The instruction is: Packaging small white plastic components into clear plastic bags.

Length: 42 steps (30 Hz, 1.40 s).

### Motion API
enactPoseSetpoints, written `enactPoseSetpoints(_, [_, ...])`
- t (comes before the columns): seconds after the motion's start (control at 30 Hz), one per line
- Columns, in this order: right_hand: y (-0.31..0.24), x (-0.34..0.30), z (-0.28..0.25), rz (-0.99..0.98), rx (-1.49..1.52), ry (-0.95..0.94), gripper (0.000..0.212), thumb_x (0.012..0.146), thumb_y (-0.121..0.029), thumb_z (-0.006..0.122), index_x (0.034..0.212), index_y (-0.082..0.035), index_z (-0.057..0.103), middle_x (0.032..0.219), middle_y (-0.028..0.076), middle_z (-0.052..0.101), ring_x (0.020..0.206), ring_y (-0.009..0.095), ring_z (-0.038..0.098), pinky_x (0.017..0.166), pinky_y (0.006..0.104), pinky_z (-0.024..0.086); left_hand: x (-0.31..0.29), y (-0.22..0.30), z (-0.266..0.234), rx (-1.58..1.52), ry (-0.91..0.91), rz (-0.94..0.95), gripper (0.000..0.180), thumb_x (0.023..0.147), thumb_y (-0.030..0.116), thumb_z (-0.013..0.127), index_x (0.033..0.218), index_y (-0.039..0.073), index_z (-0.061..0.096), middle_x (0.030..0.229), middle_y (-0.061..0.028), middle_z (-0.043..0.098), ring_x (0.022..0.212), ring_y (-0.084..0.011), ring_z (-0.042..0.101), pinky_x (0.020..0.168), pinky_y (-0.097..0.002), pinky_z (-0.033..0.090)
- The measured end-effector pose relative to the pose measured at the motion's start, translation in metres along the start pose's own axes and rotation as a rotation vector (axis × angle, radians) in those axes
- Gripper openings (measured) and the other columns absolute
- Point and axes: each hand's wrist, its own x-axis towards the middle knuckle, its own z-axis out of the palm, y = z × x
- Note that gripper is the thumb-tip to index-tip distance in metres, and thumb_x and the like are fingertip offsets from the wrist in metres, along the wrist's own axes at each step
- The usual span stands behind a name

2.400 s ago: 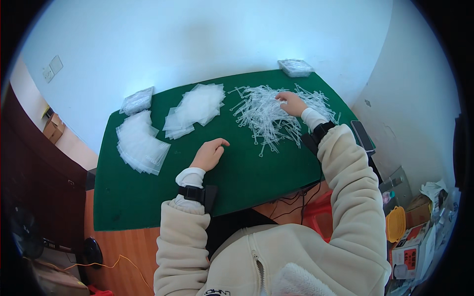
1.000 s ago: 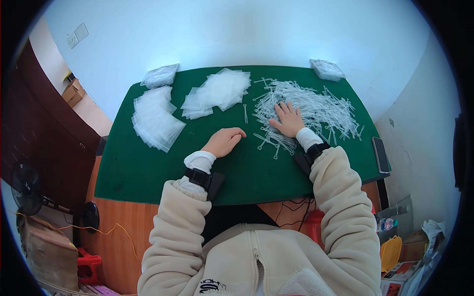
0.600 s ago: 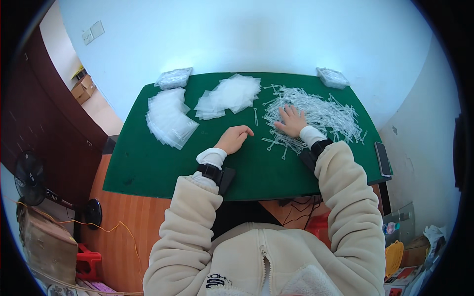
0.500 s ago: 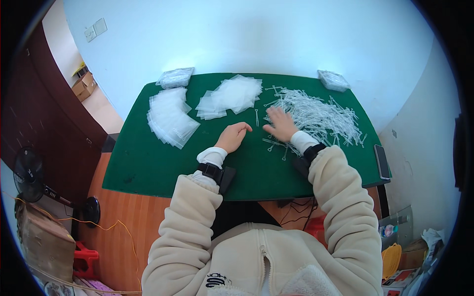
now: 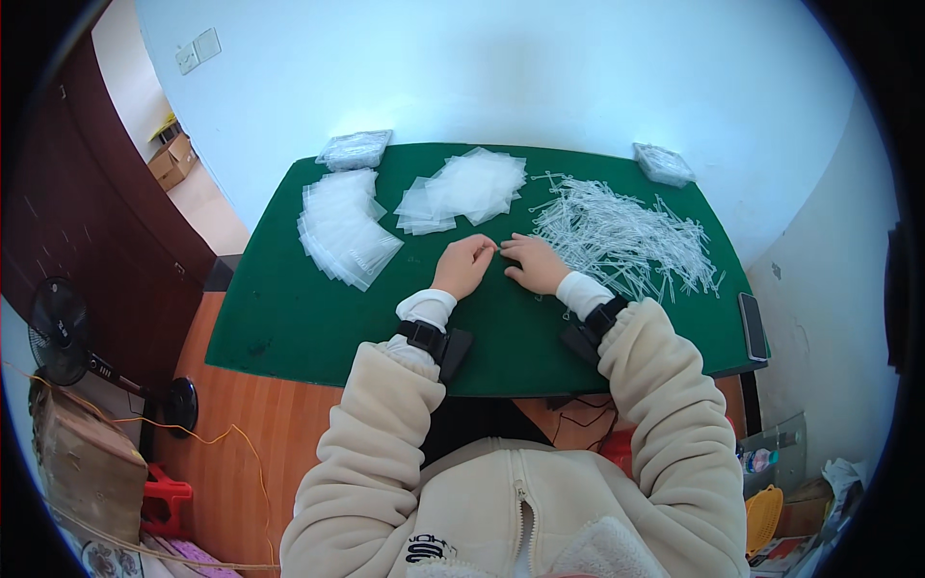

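Observation:
My left hand (image 5: pixel 463 266) is closed in a pinch at the middle of the table, thumb and forefinger pressed together. Whatever it holds, if anything, is too small to make out. Close beside its fingertips is my right hand (image 5: pixel 536 264), palm down with thumb and fingers apart. Right of that hand spreads a heap of thin clear sticks with looped ends (image 5: pixel 626 241). Beyond my hands lies a loose pile of clear flat plastic bags (image 5: pixel 467 188). Farther left, more clear bags (image 5: pixel 342 231) overlap in a fanned row.
Wrapped clear packs stand at the back left corner (image 5: pixel 355 150) and back right corner (image 5: pixel 664 165) of the green table (image 5: pixel 289 328). A phone (image 5: pixel 752 328) lies at the right edge. On the left stand a black fan (image 5: pixel 63 332) and a dark door (image 5: pixel 87 193).
My right hand has drawn left from the heap's edge to my left fingertips. The single looped stick lying apart between the bags and heap no longer shows. The view has shifted slightly.

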Motion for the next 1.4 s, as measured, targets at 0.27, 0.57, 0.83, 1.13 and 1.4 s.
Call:
enactPoseSetpoints(0.27, [-0.026, -0.016, -0.015, -0.119, -0.11, 0.101, 0.012, 0.068, -0.007, 0.056, 0.08, -0.008, 0.057, 0.08, 0.006, 0.056, 0.082, 0.025, 0.053, 0.072, 0.0376, 0.041, 0.002, -0.004, -0.003, -0.034, 0.213, -0.038, 0.01, 0.08, 0.013, 0.057, 0.085, 0.005, 0.06, 0.057, -0.0024, 0.05, 0.051, -0.0104, 0.043, 0.049, -0.0251, 0.036])
enactPoseSetpoints(0.57, [-0.002, -0.017, -0.01, -0.071, 0.087, 0.5, 0.01, 0.069, -0.002, 0.055, 0.078, -0.007, 0.058, 0.075, 0.007, 0.053, 0.075, 0.022, 0.053, 0.063, 0.033, 0.042, 0.0, 0.001, -0.001, -0.026, 0.136, -0.062, 0.015, 0.079, 0.013, 0.059, 0.092, 0.004, 0.059, 0.066, -0.001, 0.053, 0.058, -0.0088, 0.047, 0.056, -0.0235, 0.04])
enactPoseSetpoints(0.83, [0.002, -0.021, -0.014, 0.128, 0.961, 0.501, 0.01, 0.076, -0.003, 0.055, 0.085, -0.003, 0.059, 0.074, 0.005, 0.054, 0.065, 0.013, 0.05, 0.06, 0.0257, 0.042, -0.003, 0.013, 0.007, -0.116, -0.062, 0.003, 0.03, 0.082, 0.016, 0.058, 0.109, 0.003, 0.055, 0.083, -0.0054, 0.059, 0.075, -0.0115, 0.056, 0.069, -0.024, 0.045])
enactPoseSetpoints(1.13, [-0.012, -0.024, -0.008, 0.023, 0.914, 0.304, 0.01, 0.075, -0.008, 0.059, 0.084, -0.003, 0.061, 0.075, 0.007, 0.057, 0.066, 0.015, 0.055, 0.06, 0.0253, 0.043, -0.005, 0.024, 0.011, -0.408, -0.351, -0.077, 0.033, 0.089, 0.015, 0.047, 0.119, 0.002, 0.05, 0.086, -0.0073, 0.061, 0.065, -0.011, 0.056, 0.06, -0.0227, 0.045])
enactPoseSetpoints(1.4, [0.006, -0.038, -0.061, 0.067, 0.341, -0.045, 0.014, 0.068, -0.011, 0.065, 0.08, -0.006, 0.063, 0.069, 0.007, 0.058, 0.068, 0.022, 0.058, 0.062, 0.0321, 0.046, 0.001, 0.013, 0.007, -0.21, -0.233, -0.082, 0.018, 0.09, 0.012, 0.043, 0.098, 0.002, 0.055, 0.068, -0.0021, 0.055, 0.053, -0.0074, 0.047, 0.05, -0.0213, 0.04])
